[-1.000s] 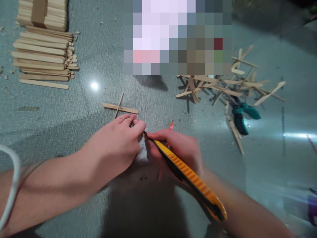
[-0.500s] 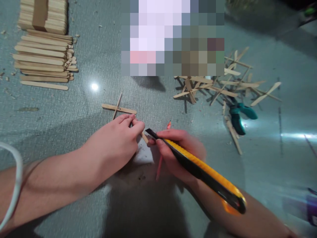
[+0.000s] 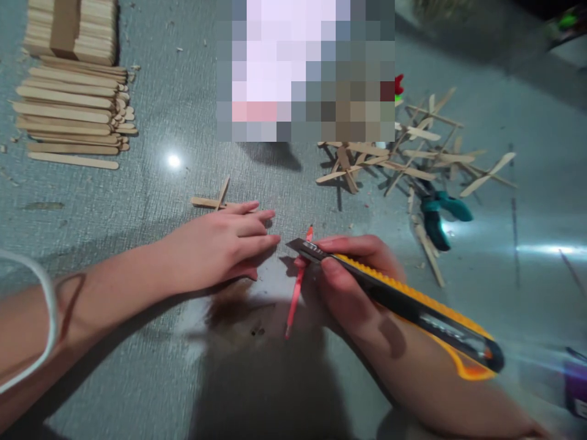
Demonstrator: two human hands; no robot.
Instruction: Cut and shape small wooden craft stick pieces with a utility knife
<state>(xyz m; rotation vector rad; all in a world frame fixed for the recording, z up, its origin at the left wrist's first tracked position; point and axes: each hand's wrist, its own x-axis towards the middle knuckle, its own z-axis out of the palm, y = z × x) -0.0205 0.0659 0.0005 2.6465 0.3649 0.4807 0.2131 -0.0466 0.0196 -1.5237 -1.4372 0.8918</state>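
My left hand is spread palm down with its fingers apart, holding nothing that shows. Just beyond its fingers, and partly covered by them, lie crossed wooden sticks. My right hand grips a yellow and black utility knife near its front, with the blade pointing left toward my left fingertips. Beneath the blade, a red pencil lies on the table, partly hidden by the knife. A pale sheet is under and between my hands.
A banded bundle of sticks and a pile of loose sticks lie at the upper left. At the right are joined crossed sticks and teal-handled pliers. A blurred block hides the top middle.
My left hand has opened and moved slightly right, and the stick that was at its fingertips no longer shows there. My right hand and the knife have shifted right, uncovering more of the pencil.
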